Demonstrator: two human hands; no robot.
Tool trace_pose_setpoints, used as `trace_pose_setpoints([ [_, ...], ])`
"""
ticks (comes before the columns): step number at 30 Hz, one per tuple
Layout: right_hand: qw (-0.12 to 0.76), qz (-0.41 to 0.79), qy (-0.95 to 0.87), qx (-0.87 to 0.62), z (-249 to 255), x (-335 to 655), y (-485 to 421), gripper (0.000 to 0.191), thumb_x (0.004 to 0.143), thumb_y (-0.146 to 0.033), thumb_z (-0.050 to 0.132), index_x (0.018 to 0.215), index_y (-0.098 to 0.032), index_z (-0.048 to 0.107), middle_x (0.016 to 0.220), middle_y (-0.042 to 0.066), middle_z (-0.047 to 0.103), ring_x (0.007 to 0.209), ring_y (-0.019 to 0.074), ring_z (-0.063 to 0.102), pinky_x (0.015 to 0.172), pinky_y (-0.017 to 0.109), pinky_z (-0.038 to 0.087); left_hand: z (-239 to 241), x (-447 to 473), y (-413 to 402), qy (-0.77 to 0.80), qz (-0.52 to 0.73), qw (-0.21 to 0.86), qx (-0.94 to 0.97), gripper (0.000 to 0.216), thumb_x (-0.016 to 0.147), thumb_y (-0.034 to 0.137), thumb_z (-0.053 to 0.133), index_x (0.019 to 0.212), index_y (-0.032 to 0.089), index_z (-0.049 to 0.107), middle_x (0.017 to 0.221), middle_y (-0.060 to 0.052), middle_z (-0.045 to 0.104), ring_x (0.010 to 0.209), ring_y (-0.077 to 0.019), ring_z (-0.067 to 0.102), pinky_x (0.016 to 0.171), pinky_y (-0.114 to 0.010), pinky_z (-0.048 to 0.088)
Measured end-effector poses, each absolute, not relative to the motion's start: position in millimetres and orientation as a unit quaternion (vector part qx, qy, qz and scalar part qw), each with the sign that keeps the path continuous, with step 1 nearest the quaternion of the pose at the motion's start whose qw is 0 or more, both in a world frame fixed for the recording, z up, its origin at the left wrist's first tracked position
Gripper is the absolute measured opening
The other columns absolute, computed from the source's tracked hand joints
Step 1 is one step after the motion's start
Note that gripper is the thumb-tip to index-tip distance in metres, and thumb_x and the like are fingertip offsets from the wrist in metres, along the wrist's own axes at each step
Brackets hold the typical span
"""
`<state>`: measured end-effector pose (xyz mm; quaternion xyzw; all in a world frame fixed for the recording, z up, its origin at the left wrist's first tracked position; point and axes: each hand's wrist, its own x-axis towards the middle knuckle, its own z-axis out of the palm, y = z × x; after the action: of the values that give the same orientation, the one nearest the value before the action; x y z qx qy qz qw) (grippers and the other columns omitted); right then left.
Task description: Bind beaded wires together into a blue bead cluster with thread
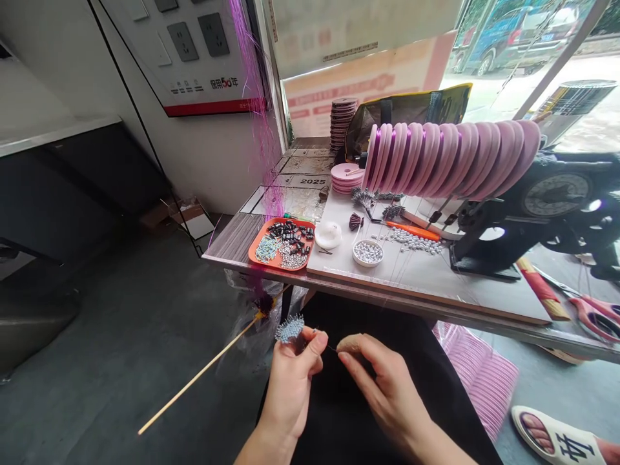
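Note:
Over my lap, my left hand (296, 374) is closed around a bunch of light blue beaded stems (290, 329), their tips fanned out above the fingers. Its thumb and forefinger pinch together beside the bunch. Just to the right, my right hand (382, 381) has thumb and forefinger closed at a fine dark thread or wire (331, 349) that runs toward my left hand. A covering sits on the right forefinger (349, 343). Nearest on the table are an orange tray (252, 253) of mixed beads and a small white bowl (368, 263) of silvery beads.
Pink spools (450, 158) sit in a row on a rack beside a black machine (547, 206). An orange-handled tool (414, 230) and scissors (593, 316) lie on the table. Purple strands (266, 148) hang at the left, above a wooden stick (198, 374). A slippered foot (552, 436) shows lower right.

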<state>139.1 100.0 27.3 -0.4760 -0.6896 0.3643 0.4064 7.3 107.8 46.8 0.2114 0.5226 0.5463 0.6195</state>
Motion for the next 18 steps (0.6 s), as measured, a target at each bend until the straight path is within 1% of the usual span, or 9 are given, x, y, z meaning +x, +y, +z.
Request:
trace_pose_setpoints([
  [3, 0.429, 0.352, -0.679, -0.481, 29, 139, 97, 0.017, 0.09, -0.024, 0.043, 0.079, -0.019, 0.055, 0.07, 0.001, 0.059, 0.063, 0.012, 0.055, 0.059, 0.021, 0.043, 45, 6, 106, 0.505, 0.521, 0.654, 0.213, 0.02, 0.066, 0.028, 0.073, 0.075, 0.013, 0.064, 0.058, 0.006, 0.043, 0.048, -0.0039, 0.029, 0.047, -0.017, 0.028],
  [6, 0.429, 0.34, -0.682, -0.485, 29, 139, 95, 0.017, 0.09, -0.022, 0.043, 0.077, -0.019, 0.054, 0.069, 0.001, 0.058, 0.061, 0.0115, 0.053, 0.058, 0.021, 0.042, 42, 5, 105, 0.495, 0.509, 0.673, 0.206, 0.022, 0.071, 0.032, 0.067, 0.081, 0.013, 0.063, 0.056, 0.005, 0.042, 0.048, -0.0045, 0.028, 0.046, -0.017, 0.026],
  [12, 0.432, 0.315, -0.704, -0.467, 29, 135, 94, 0.018, 0.089, -0.02, 0.043, 0.073, -0.019, 0.05, 0.064, 0.0, 0.054, 0.057, 0.0116, 0.049, 0.056, 0.022, 0.04, 37, 5, 105, 0.523, 0.498, 0.647, 0.246, 0.023, 0.072, 0.032, 0.068, 0.076, 0.014, 0.055, 0.06, 0.005, 0.042, 0.054, -0.0064, 0.031, 0.048, -0.017, 0.028],
  [18, 0.427, 0.289, -0.72, -0.464, 29, 134, 92, 0.018, 0.088, -0.019, 0.043, 0.072, -0.019, 0.05, 0.062, 0.0, 0.053, 0.055, 0.0118, 0.048, 0.054, 0.022, 0.038, 37, 4, 104, 0.529, 0.498, 0.638, 0.255, 0.024, 0.072, 0.034, 0.067, 0.074, 0.015, 0.052, 0.059, 0.006, 0.038, 0.054, -0.0069, 0.029, 0.048, -0.018, 0.028],
])
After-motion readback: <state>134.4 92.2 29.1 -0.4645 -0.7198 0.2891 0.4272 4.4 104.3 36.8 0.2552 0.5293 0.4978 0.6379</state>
